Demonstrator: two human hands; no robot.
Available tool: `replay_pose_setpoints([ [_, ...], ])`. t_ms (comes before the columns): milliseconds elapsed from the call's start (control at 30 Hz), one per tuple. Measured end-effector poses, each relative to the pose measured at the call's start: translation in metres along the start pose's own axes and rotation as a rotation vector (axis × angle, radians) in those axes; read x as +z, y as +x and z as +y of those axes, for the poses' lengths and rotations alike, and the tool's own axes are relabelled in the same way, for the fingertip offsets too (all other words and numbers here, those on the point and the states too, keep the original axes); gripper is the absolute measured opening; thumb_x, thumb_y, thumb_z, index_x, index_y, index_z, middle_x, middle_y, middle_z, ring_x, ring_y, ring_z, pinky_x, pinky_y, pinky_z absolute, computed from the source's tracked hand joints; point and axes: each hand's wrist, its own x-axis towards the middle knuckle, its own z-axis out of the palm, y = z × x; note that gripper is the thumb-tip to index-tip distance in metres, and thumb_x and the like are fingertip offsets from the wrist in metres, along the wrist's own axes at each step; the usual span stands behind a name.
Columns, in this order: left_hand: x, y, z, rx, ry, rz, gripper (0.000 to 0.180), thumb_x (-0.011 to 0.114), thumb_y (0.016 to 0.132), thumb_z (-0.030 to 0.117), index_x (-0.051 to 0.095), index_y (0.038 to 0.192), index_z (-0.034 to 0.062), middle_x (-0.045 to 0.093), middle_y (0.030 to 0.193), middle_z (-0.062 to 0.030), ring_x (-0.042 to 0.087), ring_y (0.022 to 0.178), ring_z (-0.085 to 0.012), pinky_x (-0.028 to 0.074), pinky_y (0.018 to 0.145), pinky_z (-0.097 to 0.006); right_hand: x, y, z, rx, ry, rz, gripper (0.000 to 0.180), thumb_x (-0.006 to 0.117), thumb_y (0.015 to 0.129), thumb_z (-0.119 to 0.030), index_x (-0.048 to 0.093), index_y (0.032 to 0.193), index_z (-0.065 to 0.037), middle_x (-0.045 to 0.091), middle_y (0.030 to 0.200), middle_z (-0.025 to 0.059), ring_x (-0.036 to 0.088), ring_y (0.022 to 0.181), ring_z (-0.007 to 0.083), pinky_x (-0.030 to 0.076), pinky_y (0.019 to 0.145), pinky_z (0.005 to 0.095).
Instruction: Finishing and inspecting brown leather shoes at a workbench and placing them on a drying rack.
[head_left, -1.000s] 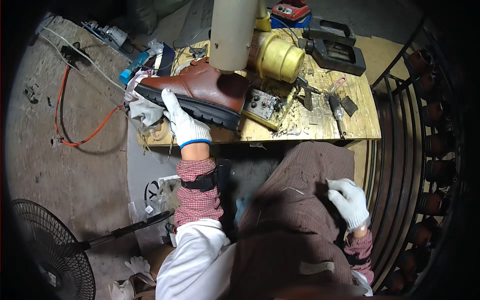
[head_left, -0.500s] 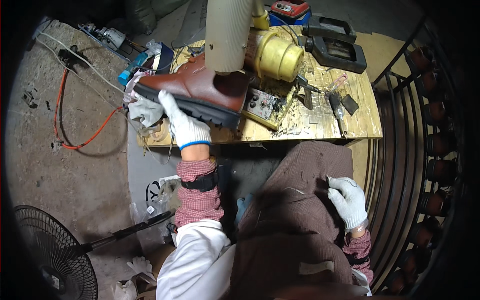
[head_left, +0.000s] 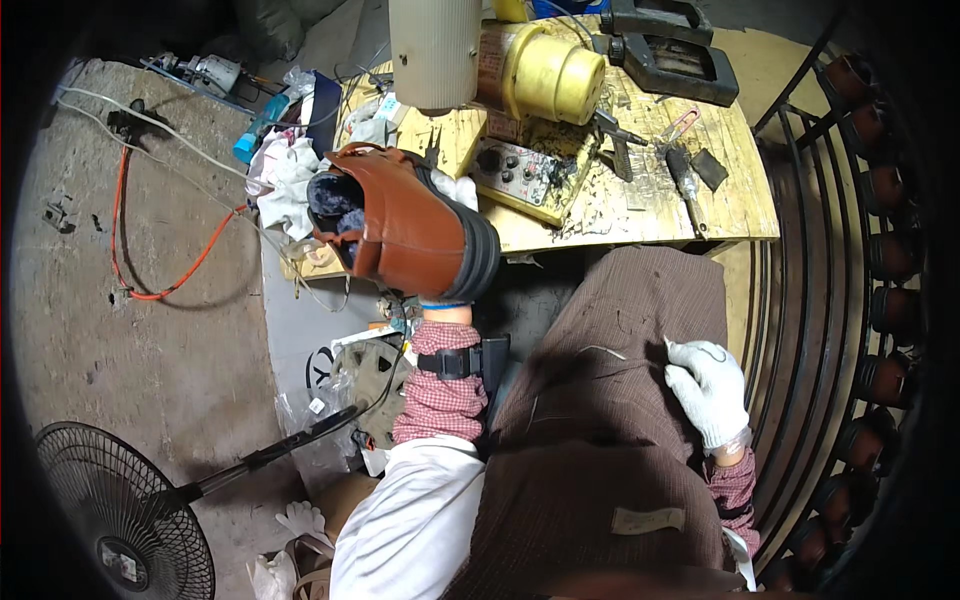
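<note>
While lifted, brown shoe (head_left: 415, 235) on left hand (head_left: 440, 300)

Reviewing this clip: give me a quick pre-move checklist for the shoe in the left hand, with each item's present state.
1. Left hand has the brown shoe in hand: ok, the shoe is lifted above the wrist, though the left hand itself is hidden behind it.
2. Grip points on the shoe: cannot tell, fingers are covered.
3. Shoe clear of the cream cylinder: ok, a gap shows.
4. Right hand free: ok, gloved, resting on the brown apron, holding nothing.
5. Bench space under the shoe: not ok, white rags and a control box crowd the wooden bench.
</note>
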Motion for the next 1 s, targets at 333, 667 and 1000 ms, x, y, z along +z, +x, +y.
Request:
replay_pose_setpoints([
  [333, 0.039, -0.024, -0.037, -0.076, -1.376, 0.210, 0.055, 0.047, 0.110, 0.031, 0.035, 0.157, 0.0058, 0.057, 0.144, -0.0171, 0.056, 0.132, -0.0321, 0.048, 0.111, -0.047, 0.002, -0.006, 0.004, 0.016, -0.015, -0.009, 0.024, 0.079, 0.079, -0.015, 0.076, 0.102, -0.008, 0.073, 0.094, 0.0096, 0.069, 0.089, 0.0303, 0.053, 0.082, 0.0405],
  [667, -0.002, -0.117, -0.022, -0.298, -0.269, 0.310, 0.067, 0.059, 0.103, 0.043, 0.037, 0.154, 0.0061, 0.057, 0.138, -0.0242, 0.060, 0.124, -0.0399, 0.055, 0.103, -0.052, -0.020, 0.022, -0.039, -0.273, -0.186, 0.054, 0.050, 0.079, 0.076, -0.022, 0.071, 0.122, -0.004, 0.071, 0.116, 0.0164, 0.070, 0.090, 0.0309, 0.053, 0.080, 0.0403],
  [1000, -0.006, 0.012, -0.217, -0.639, 1.204, 0.232, 0.073, 0.057, 0.102, 0.043, 0.033, 0.154, -0.0023, 0.060, 0.134, -0.0255, 0.063, 0.114, -0.0387, 0.052, 0.101, -0.047, -0.057, -0.028, -0.078, -0.703, -0.529, 0.419, 0.029, 0.068, 0.086, -0.026, 0.070, 0.112, -0.012, 0.065, 0.092, 0.0212, 0.065, 0.062, 0.0294, 0.054, 0.051, 0.0375],
])
